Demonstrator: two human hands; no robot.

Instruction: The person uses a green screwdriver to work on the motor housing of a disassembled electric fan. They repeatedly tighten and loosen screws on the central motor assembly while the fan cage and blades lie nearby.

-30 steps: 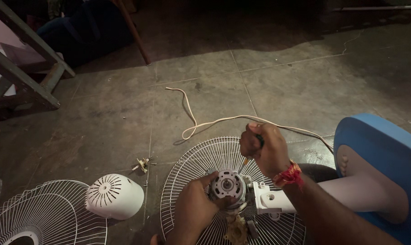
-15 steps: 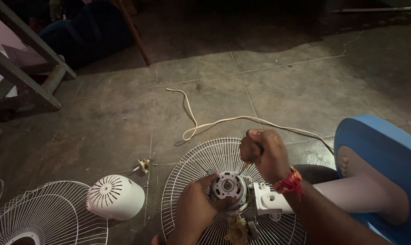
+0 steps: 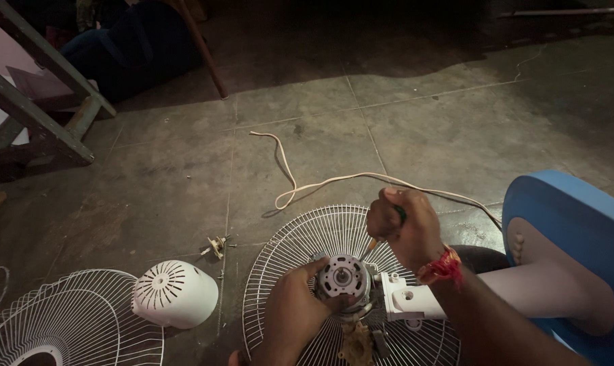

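Gripping a mostly hidden screwdriver (image 3: 375, 245), right hand (image 3: 405, 230), left hand (image 3: 297, 312) clasping fan motor (image 3: 344, 279), forearms cut off.

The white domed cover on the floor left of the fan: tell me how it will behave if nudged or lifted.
The white domed cover looks like thin vented plastic, so it is probably light and stiff. Lying tilted on its rounded side, it may rock or roll when nudged. Its edge seems close to the wire grille, so a push that way might knock against it.

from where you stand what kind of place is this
Probably a home or small repair spot, worked on the floor: bare tiled floor, a dismantled pedestal fan's motor and wire guard, and a wooden frame.
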